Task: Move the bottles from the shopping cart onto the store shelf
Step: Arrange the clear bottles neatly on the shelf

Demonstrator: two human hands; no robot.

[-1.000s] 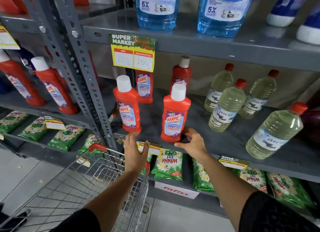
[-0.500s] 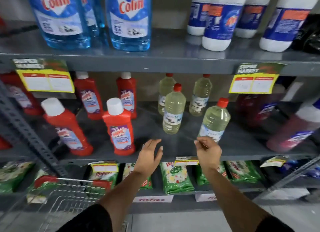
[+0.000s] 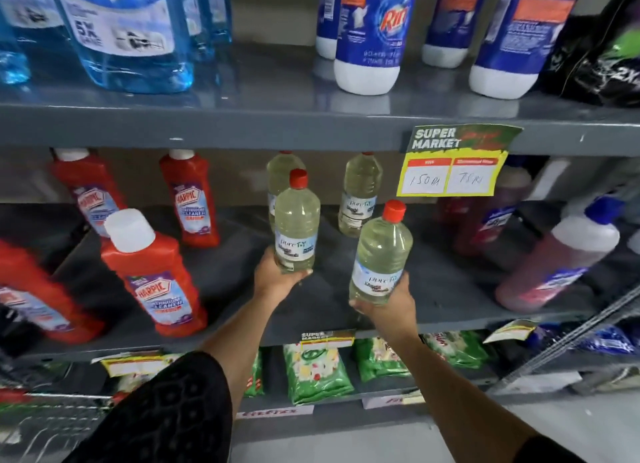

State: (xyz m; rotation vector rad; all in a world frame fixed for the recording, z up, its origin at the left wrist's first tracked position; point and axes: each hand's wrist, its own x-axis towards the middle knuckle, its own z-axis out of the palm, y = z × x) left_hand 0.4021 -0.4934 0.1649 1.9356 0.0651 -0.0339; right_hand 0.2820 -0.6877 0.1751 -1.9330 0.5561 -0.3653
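Observation:
My left hand (image 3: 277, 275) grips the base of a clear bottle (image 3: 297, 220) of pale yellow liquid with a red cap, upright over the grey middle shelf (image 3: 433, 282). A second clear bottle (image 3: 381, 251) with a red cap, tilted a little to the right, is held low down by my right hand (image 3: 391, 301) near the shelf's front edge. Two more clear bottles (image 3: 360, 196) stand at the back of the shelf. The wire shopping cart (image 3: 41, 424) shows at the lower left corner, blurred.
Red cleaner bottles (image 3: 152, 272) stand on the shelf to the left, pinkish bottles (image 3: 561, 258) to the right. Blue liquid bottles (image 3: 121, 33) and white-and-blue bottles (image 3: 370, 37) fill the shelf above. A yellow price tag (image 3: 453, 172) hangs from that shelf. Green packets (image 3: 315, 372) lie on the shelf below.
Both hands were empty and reaching toward the shelf; now each one holds a clear bottle. The view has shifted right along the shelf and closer in.

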